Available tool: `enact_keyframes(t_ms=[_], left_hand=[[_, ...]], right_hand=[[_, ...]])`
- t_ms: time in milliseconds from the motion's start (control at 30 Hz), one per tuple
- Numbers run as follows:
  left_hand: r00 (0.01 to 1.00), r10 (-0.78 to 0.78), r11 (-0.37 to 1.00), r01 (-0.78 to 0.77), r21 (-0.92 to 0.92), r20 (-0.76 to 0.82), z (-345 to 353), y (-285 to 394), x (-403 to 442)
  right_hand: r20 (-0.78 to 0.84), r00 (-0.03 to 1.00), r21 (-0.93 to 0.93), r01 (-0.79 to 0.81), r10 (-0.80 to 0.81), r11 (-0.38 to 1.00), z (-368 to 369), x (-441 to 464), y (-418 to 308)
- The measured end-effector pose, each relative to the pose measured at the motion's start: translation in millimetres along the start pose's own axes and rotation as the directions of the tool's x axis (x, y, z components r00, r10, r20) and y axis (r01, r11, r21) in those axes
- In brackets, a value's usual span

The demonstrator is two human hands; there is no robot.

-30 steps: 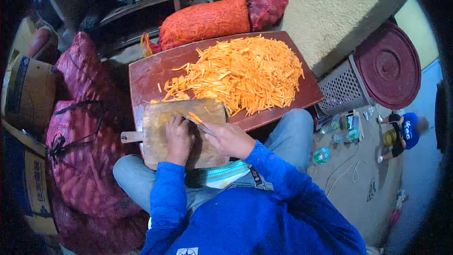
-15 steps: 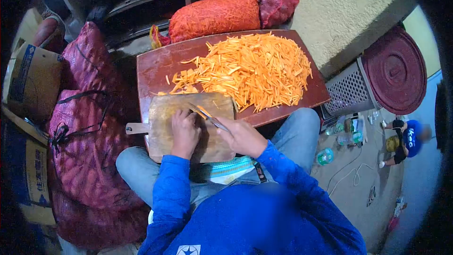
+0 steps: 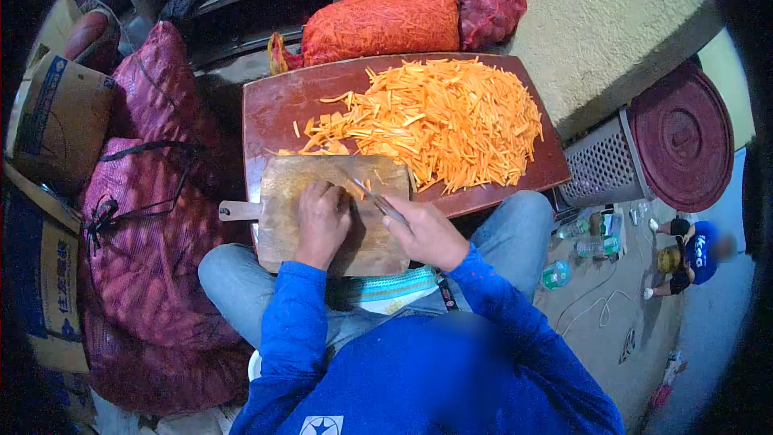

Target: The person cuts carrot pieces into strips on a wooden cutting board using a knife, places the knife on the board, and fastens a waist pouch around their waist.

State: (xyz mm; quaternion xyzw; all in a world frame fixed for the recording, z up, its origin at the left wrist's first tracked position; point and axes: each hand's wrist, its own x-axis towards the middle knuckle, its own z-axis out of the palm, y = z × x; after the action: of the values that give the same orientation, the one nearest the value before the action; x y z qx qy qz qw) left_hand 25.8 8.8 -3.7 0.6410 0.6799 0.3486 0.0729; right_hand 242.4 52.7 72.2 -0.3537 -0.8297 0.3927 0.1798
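Note:
A wooden cutting board lies on the near edge of the red table, its handle pointing left. My right hand is closed round a knife, its blade slanting up and left over the board. Left of the blade, my left hand rests on the board with fingers curled; what it holds, if anything, is hidden. Small orange bits lie close to the blade. Behind the board spreads a large heap of orange strips, with flatter orange slices at its left end.
Red mesh sacks and cardboard boxes stand at the left. A filled orange sack lies behind the table. At right are a perforated basket, a maroon lid, bottles and a person farther off.
The view has shifted, so the table and board appear farther right. The knife has moved slightly against the left hand, and the orange piece at its blade shows less.

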Motion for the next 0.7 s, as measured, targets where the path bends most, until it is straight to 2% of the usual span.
enact_keyframes(t_ms=[33,133,200,300,367,433,500,533,633,667,700], left_hand=[[1.0,0.002,1.0,-0.002,-0.002,0.001,2,1,2],[0.997,0.016,1.0,-0.016,0.002,-0.081,5,6,6],[0.98,0.152,0.984,-0.137,0.114,-0.131,4,7,7],[0.989,0.129,0.988,-0.122,0.1,-0.068,4,3,12],[0.983,0.118,0.992,-0.11,0.068,-0.137,0,-2,14],[0.974,0.11,0.994,-0.104,0.038,-0.199,-8,-10,14],[0.938,0.079,0.997,-0.077,0.019,-0.339,-16,-18,16],[0.934,0.046,0.999,-0.046,0.007,-0.354,-20,-17,16],[0.953,0.051,0.996,-0.027,0.083,-0.299,-25,-21,15],[0.953,0.048,0.997,-0.025,0.079,-0.298,-24,-19,14],[0.967,0.059,0.995,-0.037,0.092,-0.249,-26,-13,14]], right_hand=[[-0.018,0.998,0.011,0.053,-0.053,0.999,4,-2,5],[-0.07,0.995,0.039,0.068,-0.065,0.997,15,-6,6],[-0.072,0.996,0.042,0.063,-0.06,0.997,7,-7,1],[-0.111,0.993,0.054,0.057,-0.051,0.997,-2,-6,0],[-0.144,0.989,0.066,0.056,-0.046,0.996,-4,-7,-2],[-0.064,0.997,0.165,-0.027,0.038,0.986,-6,-8,-9],[-0.02,0.999,0.189,-0.033,0.037,0.981,2,-10,-9],[0.031,0.999,0.211,-0.046,0.04,0.976,5,-12,-9],[0.067,0.996,0.112,-0.069,0.062,0.991,6,-10,0],[0.021,1.0,0.138,-0.005,0.002,0.99,2,-6,11],[0.023,1.0,0.135,-0.008,0.005,0.991,-4,-2,24]])
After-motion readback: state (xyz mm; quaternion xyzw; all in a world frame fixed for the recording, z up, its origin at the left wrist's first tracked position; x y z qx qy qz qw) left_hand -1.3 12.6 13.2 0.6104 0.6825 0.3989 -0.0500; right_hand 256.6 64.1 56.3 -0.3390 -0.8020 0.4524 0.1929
